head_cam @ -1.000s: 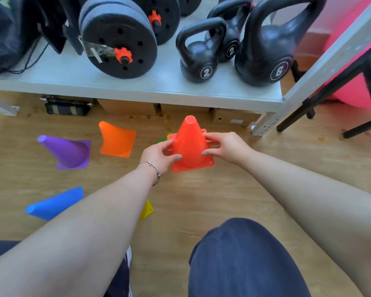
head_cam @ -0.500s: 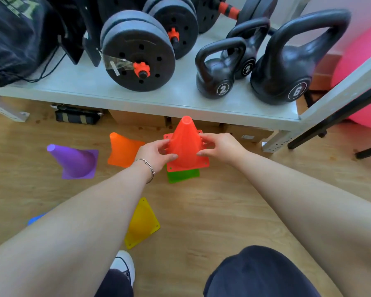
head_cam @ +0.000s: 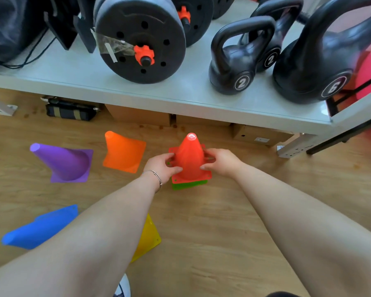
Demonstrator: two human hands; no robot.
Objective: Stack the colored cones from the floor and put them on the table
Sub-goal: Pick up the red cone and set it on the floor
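A red cone (head_cam: 190, 159) stands upright over a green cone (head_cam: 189, 185), of which only the base edge shows beneath it. My left hand (head_cam: 162, 166) grips the red cone's left side and my right hand (head_cam: 221, 161) grips its right side. On the wooden floor lie a purple cone (head_cam: 64, 162) and an orange cone (head_cam: 122, 154) to the left, a blue cone (head_cam: 39, 229) at the near left, and a yellow cone (head_cam: 147, 239) partly hidden under my left forearm.
A low grey table (head_cam: 77, 69) runs across the top, carrying weight plates (head_cam: 141, 37), kettlebells (head_cam: 238, 58) and a black bag (head_cam: 7, 26). Cardboard boxes (head_cam: 137, 114) and a black pouch (head_cam: 70, 111) sit under it. A shoe (head_cam: 122, 287) shows at the bottom.
Both hands have lowered the red cone onto the green cone; its base now sits almost flush on the green base. The camera has moved closer to the floor.
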